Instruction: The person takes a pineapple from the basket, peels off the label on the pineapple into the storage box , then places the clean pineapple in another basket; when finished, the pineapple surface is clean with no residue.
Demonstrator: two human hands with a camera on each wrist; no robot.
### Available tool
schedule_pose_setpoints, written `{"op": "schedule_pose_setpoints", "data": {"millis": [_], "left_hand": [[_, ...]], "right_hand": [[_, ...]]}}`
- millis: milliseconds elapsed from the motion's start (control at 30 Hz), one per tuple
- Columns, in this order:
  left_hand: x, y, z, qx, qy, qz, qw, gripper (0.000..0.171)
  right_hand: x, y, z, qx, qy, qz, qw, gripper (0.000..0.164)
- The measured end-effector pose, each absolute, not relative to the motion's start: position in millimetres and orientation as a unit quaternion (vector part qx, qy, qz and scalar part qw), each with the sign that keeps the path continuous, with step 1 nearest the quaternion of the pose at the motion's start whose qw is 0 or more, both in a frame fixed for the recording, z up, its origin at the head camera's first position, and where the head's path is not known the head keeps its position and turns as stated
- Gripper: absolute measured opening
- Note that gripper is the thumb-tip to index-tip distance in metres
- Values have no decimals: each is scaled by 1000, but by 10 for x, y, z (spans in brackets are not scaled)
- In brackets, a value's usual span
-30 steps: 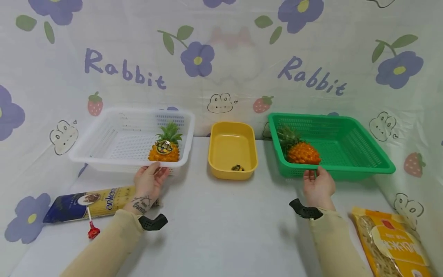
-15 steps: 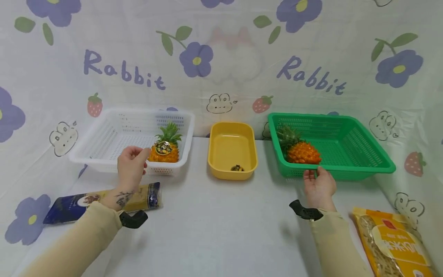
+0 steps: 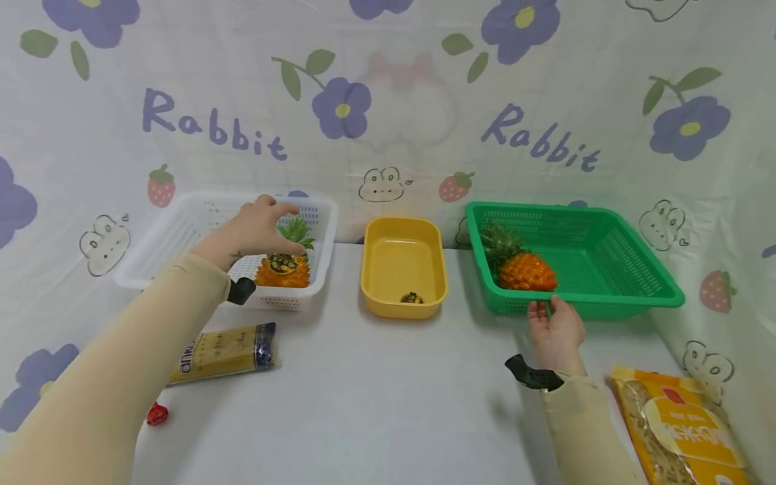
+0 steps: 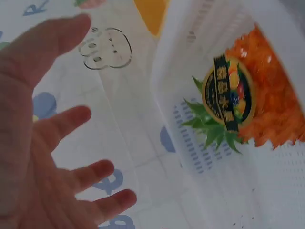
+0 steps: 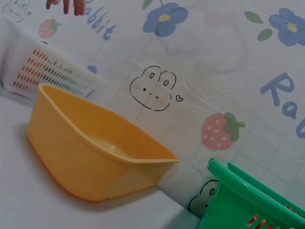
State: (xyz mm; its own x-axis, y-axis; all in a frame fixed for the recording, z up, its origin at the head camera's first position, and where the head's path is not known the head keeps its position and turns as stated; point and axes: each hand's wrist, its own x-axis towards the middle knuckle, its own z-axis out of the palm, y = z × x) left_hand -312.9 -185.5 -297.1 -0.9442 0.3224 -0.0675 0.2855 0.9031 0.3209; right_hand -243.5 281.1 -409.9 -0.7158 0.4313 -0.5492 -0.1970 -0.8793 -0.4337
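Observation:
My left hand point(image 3: 254, 229) hovers over the white basket point(image 3: 327, 256) with thumb and fingers spread apart, touching nothing that I can make out. Below it, inside that basket, lies an orange pineapple point(image 4: 271, 90) with green leaves and a round black-and-gold label point(image 4: 229, 94). My right hand point(image 3: 558, 333) holds the front rim of the green basket point(image 3: 624, 300), palm turned up; in its own wrist view the hand is out of sight. A second pineapple point(image 3: 526, 273) lies at the left end of the green basket, without a visible label.
Between the baskets stands a yellow bin point(image 3: 403, 263) with a similar round label point(image 3: 412, 297) inside. A pasta packet point(image 3: 227, 350) and a red lollipop point(image 3: 157, 414) lie front left, partly behind my left arm. A yellow noodle bag point(image 3: 682, 428) lies front right.
My left hand has left the front rim of the white basket, moved left, then risen forward over the basket while its fingers spread. The right hand stays at the green rim.

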Motion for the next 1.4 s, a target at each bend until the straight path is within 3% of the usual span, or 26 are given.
{"op": "schedule_pose_setpoints", "data": {"millis": [200, 467, 733, 1400], "left_hand": [[-3348, -1794, -2987, 150, 971, 114, 146, 85], [-3471, -1820, -3054, 113, 968, 84, 207, 89], [-3520, -1798, -3241, 101, 951, 80, 280, 93], [-3508, -1748, -3468, 100, 952, 57, 284, 91]], "right_hand": [[-2437, 2815, -4112, -332, -177, 912, 167, 53], [-2447, 2830, -4118, -326, -182, 911, 176, 46], [-2428, 2833, -4134, -320, -199, 910, 174, 55], [-2418, 2879, -4124, -316, -204, 913, 160, 53]]}}
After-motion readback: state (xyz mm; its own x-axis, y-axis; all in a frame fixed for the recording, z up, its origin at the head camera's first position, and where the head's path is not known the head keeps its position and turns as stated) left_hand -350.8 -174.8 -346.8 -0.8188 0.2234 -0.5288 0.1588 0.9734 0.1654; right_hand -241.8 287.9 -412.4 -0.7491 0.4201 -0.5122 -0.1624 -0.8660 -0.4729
